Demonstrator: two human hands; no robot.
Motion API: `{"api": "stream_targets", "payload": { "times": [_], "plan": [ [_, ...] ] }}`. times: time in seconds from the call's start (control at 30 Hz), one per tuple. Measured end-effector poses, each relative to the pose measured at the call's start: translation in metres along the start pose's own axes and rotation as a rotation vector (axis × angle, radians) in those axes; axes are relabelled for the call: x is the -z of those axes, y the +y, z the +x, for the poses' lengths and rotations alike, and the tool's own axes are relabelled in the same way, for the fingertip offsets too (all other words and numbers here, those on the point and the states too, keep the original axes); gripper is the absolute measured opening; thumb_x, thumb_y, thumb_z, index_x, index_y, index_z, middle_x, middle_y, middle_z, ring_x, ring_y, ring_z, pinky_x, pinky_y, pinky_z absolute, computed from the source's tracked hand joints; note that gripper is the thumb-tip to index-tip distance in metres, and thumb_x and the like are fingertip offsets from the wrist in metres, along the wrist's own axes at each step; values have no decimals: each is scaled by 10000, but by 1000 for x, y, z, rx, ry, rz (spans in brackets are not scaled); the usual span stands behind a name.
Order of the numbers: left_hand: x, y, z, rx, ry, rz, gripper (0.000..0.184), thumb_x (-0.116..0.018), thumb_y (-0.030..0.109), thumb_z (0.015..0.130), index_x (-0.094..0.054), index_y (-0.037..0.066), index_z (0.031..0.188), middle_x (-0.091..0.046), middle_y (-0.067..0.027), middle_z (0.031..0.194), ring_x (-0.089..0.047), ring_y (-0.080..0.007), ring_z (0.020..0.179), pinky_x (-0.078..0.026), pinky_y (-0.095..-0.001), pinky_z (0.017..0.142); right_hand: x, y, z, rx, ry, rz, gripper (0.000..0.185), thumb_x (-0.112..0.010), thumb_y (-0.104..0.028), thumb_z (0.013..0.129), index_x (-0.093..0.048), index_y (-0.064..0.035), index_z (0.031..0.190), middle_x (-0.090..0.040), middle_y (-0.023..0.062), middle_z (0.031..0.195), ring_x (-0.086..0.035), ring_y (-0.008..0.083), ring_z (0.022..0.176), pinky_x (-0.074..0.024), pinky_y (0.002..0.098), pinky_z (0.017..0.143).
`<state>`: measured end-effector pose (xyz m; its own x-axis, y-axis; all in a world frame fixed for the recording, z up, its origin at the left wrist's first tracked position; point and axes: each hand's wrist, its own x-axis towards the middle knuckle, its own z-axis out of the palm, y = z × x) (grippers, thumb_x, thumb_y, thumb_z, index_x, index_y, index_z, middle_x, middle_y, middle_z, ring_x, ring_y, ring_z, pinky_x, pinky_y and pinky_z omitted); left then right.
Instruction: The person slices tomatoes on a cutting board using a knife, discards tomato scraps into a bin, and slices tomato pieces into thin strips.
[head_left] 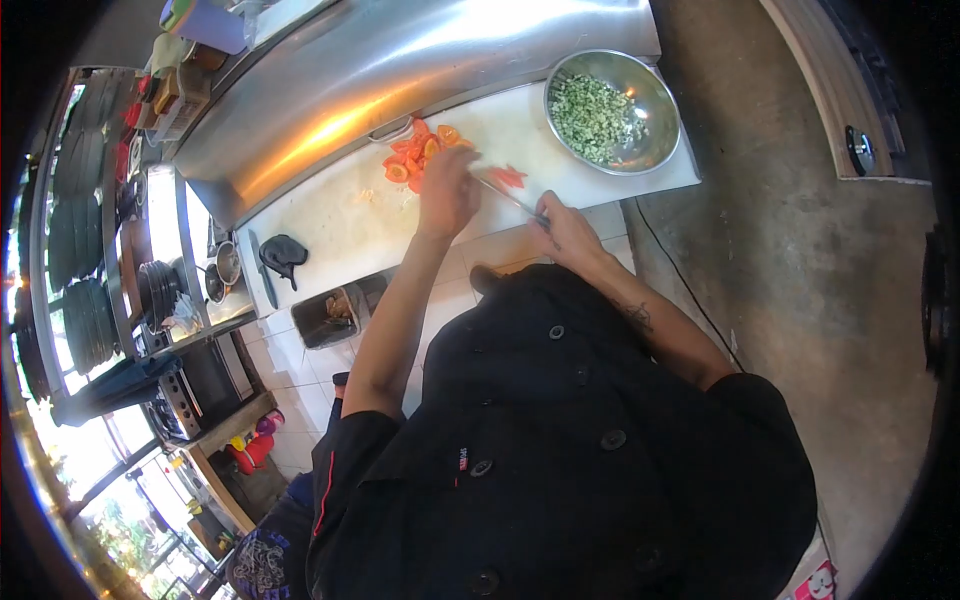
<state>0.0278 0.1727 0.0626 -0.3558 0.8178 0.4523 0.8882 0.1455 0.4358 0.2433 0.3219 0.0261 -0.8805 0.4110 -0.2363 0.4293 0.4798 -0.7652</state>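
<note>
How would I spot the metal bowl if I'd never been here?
Find the long white work surface, then follow it past the right hand holding a knife. The round metal bowl sits at its right end. Its chopped green contents set it apart from the loose red pieces.

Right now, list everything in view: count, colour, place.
Worktop: one, white, upper centre
Tomato pieces: several, red, on worktop
Knife: one, silvery, over worktop
Thin slices: few, red, near knife
Bowl: one, silver, worktop right
Chopped greens: many, green, in bowl
Crumpled item: one, black, worktop left
Bin: one, dark, beside worktop
Stacks: several, dark, far left
Oven: one, black, lower left
Smaller items left: unclear
Jacket: one, black, lower centre
Left hand: one, bare, at tomato pieces
Right hand: one, bare, gripping knife
</note>
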Motion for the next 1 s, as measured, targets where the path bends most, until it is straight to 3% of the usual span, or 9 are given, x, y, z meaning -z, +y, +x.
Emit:
{"api": "stream_targets", "payload": {
  "times": [0.07, 0.13, 0.2, 0.27, 0.33, 0.47, 0.73, 0.87, 1.0],
  "plan": [
    [6, -6, -8, 222, 172, 20, 334, -724, 0, 840, -706, 61, 1167, -689, -167, 1199, -674, -380, 1157, -563, -479, 975, 19, -9, -19, 129, 65, 106, 290, -706, -218, 1025, -528, -23, 1145, -657, 183, 721, -662, 374, 644, -494, 485, 625],
    [5, -17, -15, 260, 48, -38, 299, -710, 8, 885, -690, 46, 1180, -676, -167, 1217, -667, -400, 1178, -559, -484, 981, 28, -7, -30, 51, 72, 113, 308, -702, -236, 1019, -528, -14, 1143, -685, 219, 809, -670, 419, 713, -507, 512, 680],
    [-1, -27, -20, 181, -258, -159, 345, -709, 19, 883, -678, 48, 1226, -654, -160, 1282, -658, -419, 1209, -561, -476, 990, 36, -8, -36, -18, 72, 120, 327, -697, -254, 1012, -529, -5, 1140, -713, 256, 897, -677, 464, 782, -520, 539, 734],
    [-8, -21, -9, 144, -306, -124, 389, -711, 42, 891, -676, 70, 1278, -637, -128, 1351, -661, -385, 1241, -565, -471, 999, 42, -9, -41, -108, 129, 198, 308, -692, -256, 1021, -541, -9, 1125, -702, 219, 803, -685, 401, 702, -519, 514, 688],
    [-21, -22, 7, -135, -334, 88, 537, -756, 76, 880, -617, 86, 1398, -602, -128, 1452, -656, -357, 1299, -575, -469, 1047, 41, -7, -39, -144, 142, 173, 307, -694, -257, 1020, -544, -9, 1123, -701, 205, 787, -686, 383, 684, -519, 503, 678],
    [-44, -32, 37, -190, -659, 19, 381, -734, 277, 986, -697, 100, 1321, -678, -111, 1348, -688, -347, 1184, -587, -480, 987, 37, 1, -40, -190, 190, 190, 310, -706, -258, 1009, -556, -14, 1127, -707, 192, 782, -688, 373, 677, -521, 495, 675],
    [-68, -17, 8, 75, -405, -86, 293, -753, 239, 943, -723, 80, 1186, -692, -143, 1148, -679, -358, 1111, -580, -502, 945, 41, 2, -40, -243, 219, 190, 301, -710, -241, 1004, -564, -24, 1151, -706, 206, 783, -694, 402, 695, -529, 496, 680],
    [-53, -17, 1, -27, -141, -34, 515, -761, 171, 876, -675, 26, 1362, -691, -201, 1224, -666, -407, 1156, -551, -501, 1005, 44, 0, -39, -181, 235, 160, 291, -709, -233, 1015, -558, -21, 1146, -697, 208, 775, -690, 398, 684, -525, 490, 665],
    [-20, -18, -18, 287, 119, 83, 355, -772, 155, 871, -689, 37, 1196, -675, -188, 1139, -660, -417, 1100, -542, -521, 938, 40, -6, -37, -141, 248, 156, 262, -702, -216, 1026, -557, -23, 1126, -679, 195, 751, -665, 390, 653, -499, 490, 636]
  ]
}}
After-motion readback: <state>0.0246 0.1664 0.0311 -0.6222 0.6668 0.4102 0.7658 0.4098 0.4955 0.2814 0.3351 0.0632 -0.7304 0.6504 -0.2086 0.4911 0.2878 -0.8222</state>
